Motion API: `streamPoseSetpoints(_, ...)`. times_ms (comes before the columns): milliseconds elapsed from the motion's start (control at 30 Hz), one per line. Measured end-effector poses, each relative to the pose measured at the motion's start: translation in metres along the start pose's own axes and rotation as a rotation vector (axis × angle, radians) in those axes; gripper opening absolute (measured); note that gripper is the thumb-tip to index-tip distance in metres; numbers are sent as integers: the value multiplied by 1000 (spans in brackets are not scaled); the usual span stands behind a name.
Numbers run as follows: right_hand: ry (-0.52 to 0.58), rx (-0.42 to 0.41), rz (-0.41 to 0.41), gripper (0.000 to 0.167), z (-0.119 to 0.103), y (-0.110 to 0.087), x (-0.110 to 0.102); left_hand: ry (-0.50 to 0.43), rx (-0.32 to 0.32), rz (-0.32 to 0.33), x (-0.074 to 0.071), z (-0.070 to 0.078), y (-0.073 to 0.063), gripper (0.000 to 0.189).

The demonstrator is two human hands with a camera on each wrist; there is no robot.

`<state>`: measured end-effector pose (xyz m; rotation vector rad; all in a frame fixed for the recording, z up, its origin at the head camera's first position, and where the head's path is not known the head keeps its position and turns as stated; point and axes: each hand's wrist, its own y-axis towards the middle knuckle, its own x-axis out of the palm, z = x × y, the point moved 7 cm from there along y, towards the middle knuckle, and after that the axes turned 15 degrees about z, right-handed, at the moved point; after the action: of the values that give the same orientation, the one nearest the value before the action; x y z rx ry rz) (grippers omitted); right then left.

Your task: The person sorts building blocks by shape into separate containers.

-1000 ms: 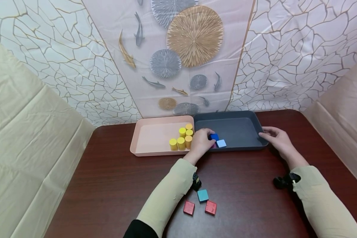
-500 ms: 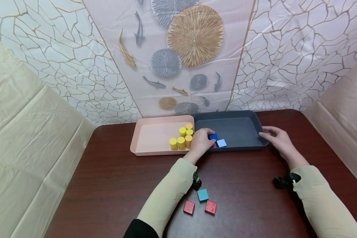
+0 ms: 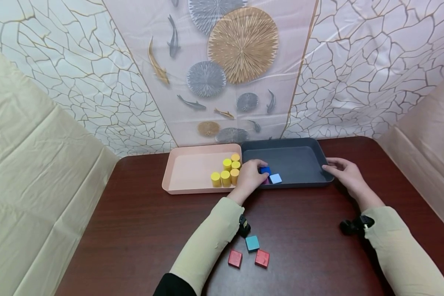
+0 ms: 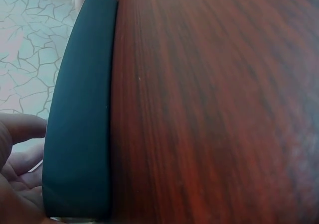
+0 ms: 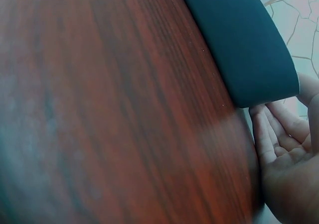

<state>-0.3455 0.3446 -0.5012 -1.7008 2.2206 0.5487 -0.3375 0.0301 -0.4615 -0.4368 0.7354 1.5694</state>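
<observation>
My left hand [image 3: 249, 177] reaches over the left end of the dark grey tray [image 3: 294, 158]. Its thumb and index finger are set about a dark blue block [image 3: 266, 170], in what looks like a pinch; part of the block is hidden. Just below its thumb, a sliver of a purple block [image 3: 266, 181] shows. A light blue block [image 3: 275, 178] lies to the right of these, inside the tray. At the tray's right end my right hand [image 3: 345, 174] grips the edge. In the right wrist view that hand's thumb and fingers [image 5: 284, 127] meet the tray's end wall [image 5: 244, 45].
A pink tray [image 3: 190, 170] abuts the dark tray on the left, with several yellow cylinders [image 3: 225, 177] at its right side. Nearer on the brown table [image 3: 299, 246] lie a teal block [image 3: 252, 243] and two red blocks, one left [image 3: 235, 259], one right [image 3: 262, 258].
</observation>
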Motion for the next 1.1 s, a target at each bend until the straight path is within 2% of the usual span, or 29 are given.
streamPoseSetpoints(267,-6,2,-4,63,0,-1,1,-74,-2,17,-3,0,-2,30)
streamPoseSetpoints(600,-8,-1,-4,62,-1,0,0,-97,34,58,-11,5,-4,29)
streamPoseSetpoints(833,-11,1,-3,63,-4,-1,0,-135,46,53,-20,15,-9,28)
streamPoseSetpoints(1100,-8,-3,-1,64,-2,-1,0,-192,97,26,-29,23,-15,27)
